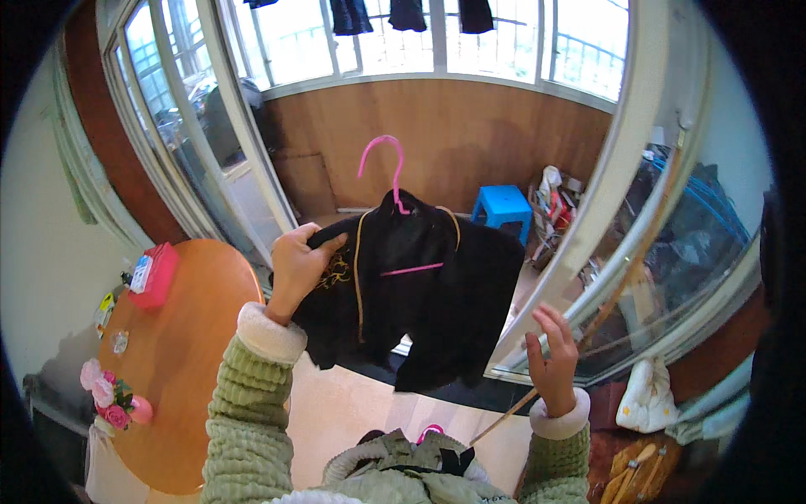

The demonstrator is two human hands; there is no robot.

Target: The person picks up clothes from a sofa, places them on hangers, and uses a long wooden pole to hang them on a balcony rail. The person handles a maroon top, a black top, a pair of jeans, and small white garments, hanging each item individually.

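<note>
A black garment (434, 296) with gold-coloured trim hangs on a pink hanger (398, 160) in front of me. The hanger's hook rises free above the collar, and a strip of its pink bar shows across the middle of the cloth. My left hand (301, 264) pinches the garment's left shoulder edge, beside some gold embroidery (335, 271). To the right of the cloth, my right hand (553, 359) is raised with its fingers apart. A long wooden pole (636, 261) with a hooked top passes behind that hand; whether the hand touches it is hidden.
An oval wooden table (201, 353) at left bears a pink tissue box (157, 274), a glass ashtray (119, 341) and a flower vase (141, 409). Beyond the sliding door frame (585, 252) are a blue stool (504, 206) and piled clutter (554, 211). Dark clothes (406, 14) hang above.
</note>
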